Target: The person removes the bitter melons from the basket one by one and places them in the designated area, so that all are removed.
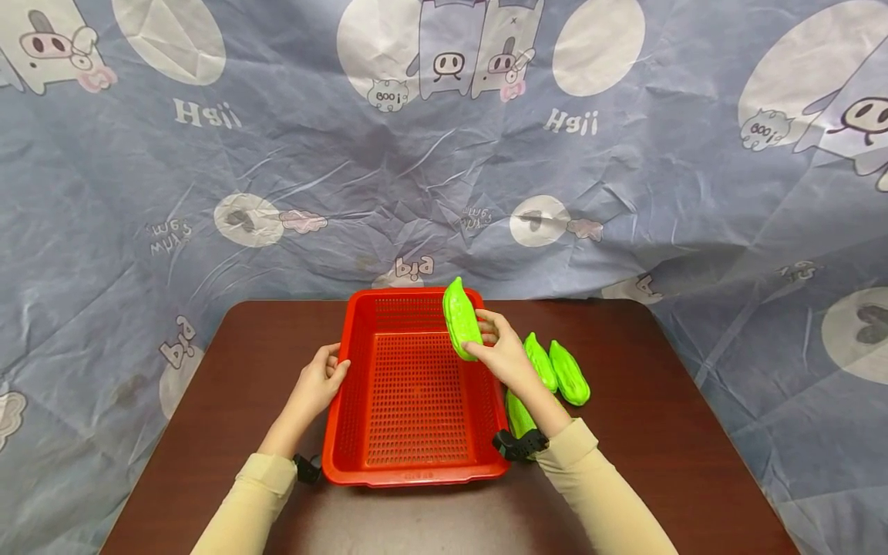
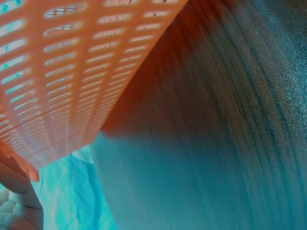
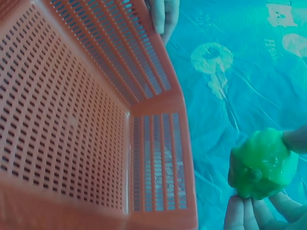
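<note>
A red plastic basket [image 1: 418,401] with a slotted floor and walls stands in the middle, with nothing in it. My left hand [image 1: 321,383] grips its left rim, thumb on top. From below, the left wrist view catches the basket's slotted outer wall [image 2: 72,62] and part of that hand [image 2: 20,203]. Over the far right part of the basket, my right hand [image 1: 505,351] holds a bright green bitter melon [image 1: 461,320] between thumb and fingers, pointed tip up. The right wrist view has the bitter melon [image 3: 264,165] end-on, beyond the basket's rim [image 3: 188,158].
Several more green bitter melons [image 1: 569,374] lie on the dark brown table [image 1: 645,462] right of the basket, partly hidden by my right forearm. A blue-grey cloth [image 1: 388,193] with cartoon prints hangs behind the table and along its sides.
</note>
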Tool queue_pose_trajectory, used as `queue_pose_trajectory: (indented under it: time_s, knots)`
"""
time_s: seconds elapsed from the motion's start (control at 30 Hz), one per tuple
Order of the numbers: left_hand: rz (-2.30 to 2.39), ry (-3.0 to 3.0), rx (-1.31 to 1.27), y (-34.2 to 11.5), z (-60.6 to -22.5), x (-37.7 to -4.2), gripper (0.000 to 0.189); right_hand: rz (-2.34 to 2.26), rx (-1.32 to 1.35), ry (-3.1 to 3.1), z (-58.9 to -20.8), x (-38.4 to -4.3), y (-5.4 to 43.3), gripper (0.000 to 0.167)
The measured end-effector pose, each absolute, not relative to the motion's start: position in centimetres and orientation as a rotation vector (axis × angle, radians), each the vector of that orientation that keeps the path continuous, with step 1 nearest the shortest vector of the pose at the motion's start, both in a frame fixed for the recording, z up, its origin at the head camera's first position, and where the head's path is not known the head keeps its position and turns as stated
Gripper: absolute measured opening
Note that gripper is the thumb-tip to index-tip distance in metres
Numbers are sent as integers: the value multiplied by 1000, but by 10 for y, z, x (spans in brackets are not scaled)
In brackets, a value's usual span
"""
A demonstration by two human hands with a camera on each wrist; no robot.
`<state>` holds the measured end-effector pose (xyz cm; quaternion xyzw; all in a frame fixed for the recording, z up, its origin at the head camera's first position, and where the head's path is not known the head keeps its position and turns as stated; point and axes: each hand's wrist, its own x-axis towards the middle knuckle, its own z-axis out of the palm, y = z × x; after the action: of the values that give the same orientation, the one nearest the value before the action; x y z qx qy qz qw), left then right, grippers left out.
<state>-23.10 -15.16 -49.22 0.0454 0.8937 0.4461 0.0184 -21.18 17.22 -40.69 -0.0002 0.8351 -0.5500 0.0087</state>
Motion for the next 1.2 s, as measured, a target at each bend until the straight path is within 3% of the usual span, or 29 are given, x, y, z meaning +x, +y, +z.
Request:
queue_pose_trajectory:
  time_s: [0.73, 1.2]
  knots:
    - [1376, 2783, 145, -153, -493, -232, 49, -1616, 100, 2662, -408, -182, 247, 68]
    - [1380, 2784, 140, -151, -492, -232, 49, -1504, 245, 2648, -428, -150, 284, 71]
